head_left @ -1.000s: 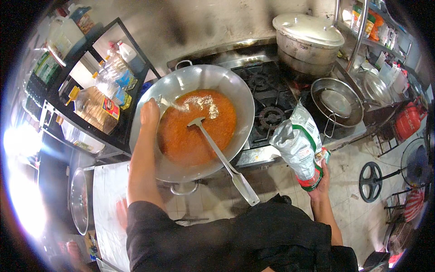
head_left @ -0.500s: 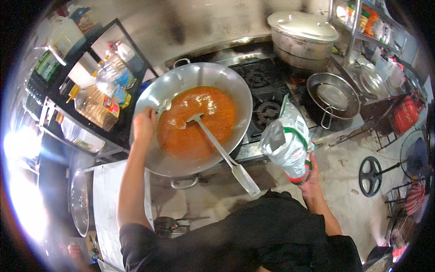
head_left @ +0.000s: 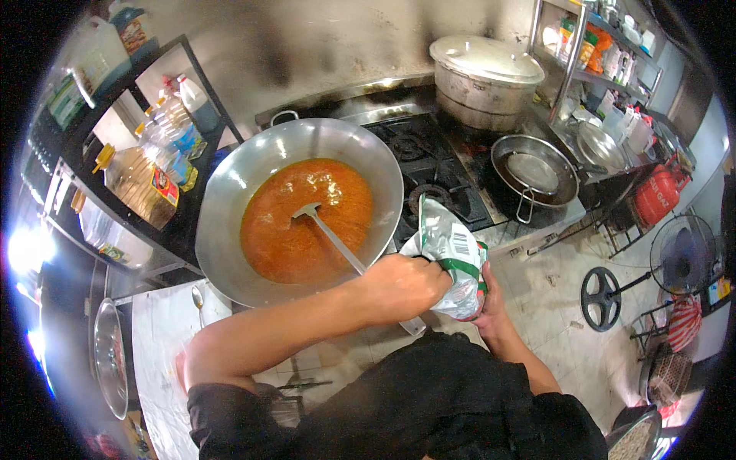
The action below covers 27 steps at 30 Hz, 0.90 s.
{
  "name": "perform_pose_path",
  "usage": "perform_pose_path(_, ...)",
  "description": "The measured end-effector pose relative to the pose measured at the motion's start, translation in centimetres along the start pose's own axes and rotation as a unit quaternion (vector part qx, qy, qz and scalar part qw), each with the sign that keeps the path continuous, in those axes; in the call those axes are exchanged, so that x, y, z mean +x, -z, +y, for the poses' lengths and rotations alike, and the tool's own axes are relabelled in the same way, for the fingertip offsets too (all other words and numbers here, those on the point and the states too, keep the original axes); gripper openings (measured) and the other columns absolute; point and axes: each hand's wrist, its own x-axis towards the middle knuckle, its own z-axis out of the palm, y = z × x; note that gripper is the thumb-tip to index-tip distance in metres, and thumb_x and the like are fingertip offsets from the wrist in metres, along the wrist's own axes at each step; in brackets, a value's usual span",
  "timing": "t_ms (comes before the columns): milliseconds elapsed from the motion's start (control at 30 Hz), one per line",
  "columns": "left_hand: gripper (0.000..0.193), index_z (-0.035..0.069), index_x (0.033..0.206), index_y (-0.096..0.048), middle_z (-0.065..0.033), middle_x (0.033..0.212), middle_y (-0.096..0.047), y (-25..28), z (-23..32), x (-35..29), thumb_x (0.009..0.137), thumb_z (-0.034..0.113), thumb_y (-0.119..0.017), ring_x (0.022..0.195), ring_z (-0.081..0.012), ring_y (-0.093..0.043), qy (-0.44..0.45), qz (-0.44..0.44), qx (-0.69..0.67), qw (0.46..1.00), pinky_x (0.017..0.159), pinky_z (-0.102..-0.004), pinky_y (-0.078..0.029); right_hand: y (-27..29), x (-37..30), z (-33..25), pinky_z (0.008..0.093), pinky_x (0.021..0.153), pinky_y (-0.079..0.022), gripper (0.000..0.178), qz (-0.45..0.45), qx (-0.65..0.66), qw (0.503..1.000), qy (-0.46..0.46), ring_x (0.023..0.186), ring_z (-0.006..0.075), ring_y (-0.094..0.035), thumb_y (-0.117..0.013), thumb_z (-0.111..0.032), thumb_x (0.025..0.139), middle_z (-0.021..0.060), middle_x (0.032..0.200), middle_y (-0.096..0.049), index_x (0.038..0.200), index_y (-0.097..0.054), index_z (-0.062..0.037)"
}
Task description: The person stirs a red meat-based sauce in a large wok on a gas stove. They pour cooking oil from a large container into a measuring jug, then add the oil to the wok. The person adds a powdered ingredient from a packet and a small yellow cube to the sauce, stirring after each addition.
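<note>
A foil pouch [head_left: 461, 257], silver with green bands and a torn-open top, is gripped from its right side and underneath by my right hand [head_left: 491, 303]. My left hand [head_left: 406, 287] is closed at the pouch's mouth, knuckles up. What its fingers hold is hidden. To the left stands a wide metal wok [head_left: 222, 199] holding orange-red sauce [head_left: 307, 230]. A long-handled metal spatula [head_left: 333, 238] rests in the wok, its blade in the sauce. My left forearm crosses over its handle and the wok's near edge.
A metal spoon [head_left: 198, 297] lies on the white table [head_left: 165, 337] at left. Black gas burners [head_left: 433, 195], a large lidded pot [head_left: 487, 80] and a frying pan [head_left: 537, 170] are beyond the pouch. Oil bottles [head_left: 138, 184] fill the left shelf; a fan [head_left: 682, 253] stands right.
My left hand, which held a spoon over the wok, has swung right to the pouch. The spoon no longer shows in that hand. My right hand still grips the pouch.
</note>
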Motion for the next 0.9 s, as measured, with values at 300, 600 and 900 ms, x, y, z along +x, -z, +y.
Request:
perform_pose_path(300, 0.010, -0.002, 0.070, -0.062, -0.0235, 0.073, -0.062, -4.6, -1.9, -0.4, 0.072, 0.007, -0.056, 0.068, -0.0333, -0.065, 0.124, 0.019, -0.253, 0.959, 0.063, -0.0439, -0.050, -1.3, -0.3, 0.3, 0.0425, 0.089, -0.051, 0.057, 0.026, -0.052, 0.998, -0.001, 0.104, 0.0287, -0.062, -0.051, -0.045, 0.092, 0.0150, 0.122, -0.058, 0.131, -0.045, -0.0032)
perform_pose_path(600, 0.018, 0.001, 0.072, -0.061, -0.0004, 0.058, -0.053, -0.8, -5.0, -4.2, 0.084, 0.014, -0.058, 0.050, -0.0067, -0.046, 0.379, 0.007, -0.607, 0.698, 0.045, -0.0220, -0.034, -1.6, 1.6, -0.6, 0.0403, 0.090, -0.050, 0.055, -0.013, -0.033, 0.998, 0.046, 0.106, 0.0256, -0.061, -0.050, -0.043, 0.094, 0.0131, 0.124, -0.057, 0.132, -0.045, -0.0038)
perform_pose_path(900, 0.015, 0.003, 0.088, -0.062, 0.0011, 0.063, -0.054, 1.1, -6.9, -7.4, 0.088, 0.018, -0.057, 0.043, -0.0034, -0.040, 0.442, 0.108, -0.510, 0.730, 0.038, -0.0178, -0.029, -2.8, 3.3, -1.0, 0.0436, 0.092, -0.048, 0.055, 0.002, 0.022, 0.999, 0.042, 0.108, 0.0283, -0.059, -0.051, -0.042, 0.093, 0.0138, 0.125, -0.055, 0.133, -0.043, -0.0043)
